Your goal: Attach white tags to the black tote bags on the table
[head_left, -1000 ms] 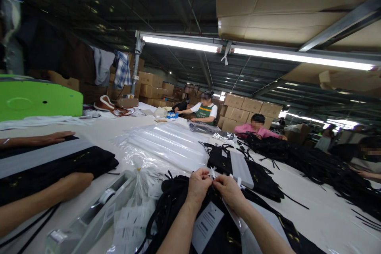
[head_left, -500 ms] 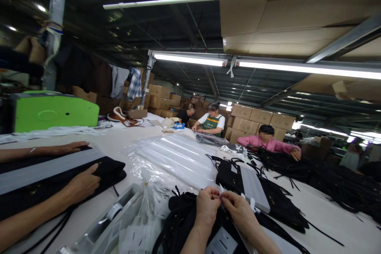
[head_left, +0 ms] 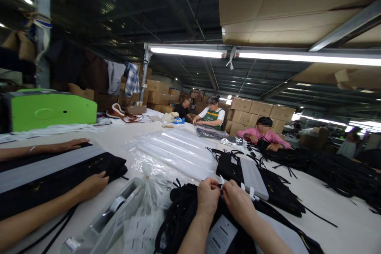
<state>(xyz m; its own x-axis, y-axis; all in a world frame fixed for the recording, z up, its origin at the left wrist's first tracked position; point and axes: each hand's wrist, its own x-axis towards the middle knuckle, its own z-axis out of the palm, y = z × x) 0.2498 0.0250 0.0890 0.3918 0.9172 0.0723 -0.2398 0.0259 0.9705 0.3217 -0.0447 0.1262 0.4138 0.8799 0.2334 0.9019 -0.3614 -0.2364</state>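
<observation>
Pinching a small white strip (head_left: 222, 179) between closed fingertips, your left hand (head_left: 207, 198) and right hand (head_left: 238, 203) meet over the black cloth (head_left: 222, 208), which lies on the counter (head_left: 321, 190) in front of you, with a printed card (head_left: 222, 235) on top, between your forearms

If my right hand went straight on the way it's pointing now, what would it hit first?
Most likely your bare left hand, whose fingertips are right by those of your right hand. Beyond it lies the glossy stack of whitish plastic sheets, though depth is hard to judge.
</observation>
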